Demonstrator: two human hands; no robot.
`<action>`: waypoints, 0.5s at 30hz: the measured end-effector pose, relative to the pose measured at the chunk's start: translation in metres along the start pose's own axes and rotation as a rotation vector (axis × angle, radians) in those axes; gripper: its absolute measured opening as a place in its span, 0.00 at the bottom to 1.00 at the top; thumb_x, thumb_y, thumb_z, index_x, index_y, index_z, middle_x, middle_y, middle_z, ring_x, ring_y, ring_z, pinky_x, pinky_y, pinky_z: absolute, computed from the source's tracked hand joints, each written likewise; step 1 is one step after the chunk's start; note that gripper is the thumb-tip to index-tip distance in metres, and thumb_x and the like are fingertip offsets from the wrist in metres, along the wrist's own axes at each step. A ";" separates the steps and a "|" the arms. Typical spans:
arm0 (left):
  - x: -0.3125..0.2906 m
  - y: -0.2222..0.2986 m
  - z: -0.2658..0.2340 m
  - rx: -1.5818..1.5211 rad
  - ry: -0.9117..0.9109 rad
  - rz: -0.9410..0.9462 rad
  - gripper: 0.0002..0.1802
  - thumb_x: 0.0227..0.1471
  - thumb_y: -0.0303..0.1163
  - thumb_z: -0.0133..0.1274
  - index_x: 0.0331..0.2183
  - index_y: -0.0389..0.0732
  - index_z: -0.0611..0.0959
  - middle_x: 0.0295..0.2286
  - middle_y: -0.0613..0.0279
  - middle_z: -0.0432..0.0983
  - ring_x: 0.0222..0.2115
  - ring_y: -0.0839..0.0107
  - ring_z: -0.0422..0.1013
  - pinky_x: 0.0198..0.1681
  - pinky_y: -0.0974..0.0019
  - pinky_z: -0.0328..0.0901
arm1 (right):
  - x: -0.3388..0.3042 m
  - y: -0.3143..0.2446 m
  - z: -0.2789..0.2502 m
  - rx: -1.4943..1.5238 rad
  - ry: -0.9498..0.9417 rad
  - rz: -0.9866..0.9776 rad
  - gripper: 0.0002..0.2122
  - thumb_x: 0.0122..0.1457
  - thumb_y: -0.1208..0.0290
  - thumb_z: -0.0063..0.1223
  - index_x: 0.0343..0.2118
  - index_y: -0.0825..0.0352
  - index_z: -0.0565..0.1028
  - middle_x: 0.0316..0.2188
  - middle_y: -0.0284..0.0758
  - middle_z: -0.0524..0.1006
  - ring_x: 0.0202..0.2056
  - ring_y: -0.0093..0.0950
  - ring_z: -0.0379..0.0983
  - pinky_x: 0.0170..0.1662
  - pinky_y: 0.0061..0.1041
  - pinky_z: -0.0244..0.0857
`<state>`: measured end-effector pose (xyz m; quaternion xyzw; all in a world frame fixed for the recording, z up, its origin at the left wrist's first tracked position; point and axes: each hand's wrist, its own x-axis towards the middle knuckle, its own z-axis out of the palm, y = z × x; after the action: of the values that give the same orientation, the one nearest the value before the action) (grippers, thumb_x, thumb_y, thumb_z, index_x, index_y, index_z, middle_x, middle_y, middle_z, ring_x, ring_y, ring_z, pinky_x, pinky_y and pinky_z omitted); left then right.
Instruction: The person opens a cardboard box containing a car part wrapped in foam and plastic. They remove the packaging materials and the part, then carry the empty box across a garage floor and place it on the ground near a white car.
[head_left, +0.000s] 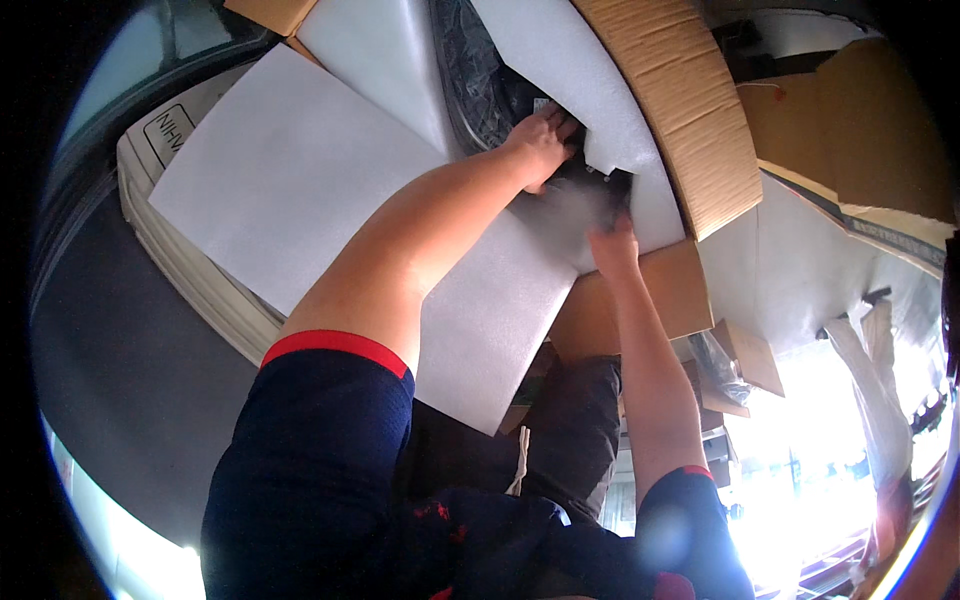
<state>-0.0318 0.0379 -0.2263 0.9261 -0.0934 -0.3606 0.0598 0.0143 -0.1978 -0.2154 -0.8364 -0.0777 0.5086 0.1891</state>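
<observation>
A large cardboard box (pixel 690 110) holds white foam packing (pixel 640 150) with a cut-out along its inner side. Inside the cut-out lies a black part (pixel 602 182) whose kind I cannot make out. My left hand (pixel 543 148) reaches in with its fingers curled over the dark part and its thumb apart, the fingertips partly hidden. Lower right, at the near end of the same part, my right hand (pixel 616 246) has its fingers closed against the dark edge, partly in shadow. A black, plastic-wrapped piece (pixel 475 75) sits behind my left hand.
A wide white foam sheet (pixel 300 180) slants out under my left forearm. Beneath it lies a pale, flat package (pixel 205 270) beside a dark surface (pixel 110 340). Open cardboard flaps (pixel 880 130) stand at the right. A smaller carton (pixel 745 355) is on the floor below.
</observation>
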 end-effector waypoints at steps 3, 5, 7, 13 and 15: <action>0.020 0.012 -0.004 0.116 -0.188 0.003 0.45 0.41 0.53 0.66 0.59 0.46 0.76 0.65 0.53 0.60 0.67 0.56 0.53 0.71 0.51 0.40 | 0.003 0.004 -0.007 0.026 -0.022 -0.001 0.33 0.55 0.59 0.57 0.61 0.72 0.64 0.53 0.60 0.73 0.55 0.56 0.70 0.58 0.45 0.64; 0.018 0.004 0.038 0.263 -0.043 -0.196 0.37 0.47 0.47 0.63 0.58 0.44 0.78 0.66 0.56 0.60 0.67 0.57 0.53 0.71 0.50 0.39 | 0.007 -0.010 0.010 0.007 -0.068 -0.047 0.31 0.55 0.58 0.56 0.60 0.72 0.66 0.52 0.60 0.74 0.54 0.55 0.71 0.58 0.45 0.65; 0.031 0.026 0.017 0.249 -0.079 -0.143 0.32 0.49 0.45 0.61 0.55 0.43 0.81 0.64 0.58 0.64 0.66 0.58 0.55 0.71 0.48 0.39 | 0.014 0.020 0.000 -0.020 -0.150 0.070 0.26 0.56 0.59 0.56 0.55 0.71 0.71 0.48 0.55 0.77 0.51 0.51 0.75 0.54 0.42 0.68; 0.038 0.026 0.005 0.186 -0.314 -0.059 0.23 0.52 0.39 0.57 0.49 0.45 0.86 0.50 0.59 0.80 0.63 0.64 0.61 0.69 0.39 0.40 | -0.012 0.030 0.018 0.066 0.041 -0.099 0.19 0.57 0.69 0.55 0.51 0.71 0.74 0.45 0.52 0.78 0.45 0.47 0.76 0.50 0.40 0.70; 0.040 0.031 -0.001 0.166 -0.355 -0.112 0.22 0.54 0.37 0.55 0.51 0.45 0.85 0.54 0.57 0.76 0.63 0.62 0.61 0.69 0.41 0.42 | -0.019 0.030 0.025 0.054 0.092 -0.151 0.18 0.56 0.70 0.56 0.50 0.71 0.74 0.43 0.51 0.78 0.43 0.47 0.76 0.48 0.41 0.71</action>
<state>-0.0064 -0.0004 -0.2460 0.8534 -0.0804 -0.5121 -0.0546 -0.0179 -0.2253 -0.2220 -0.8453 -0.1182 0.4557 0.2527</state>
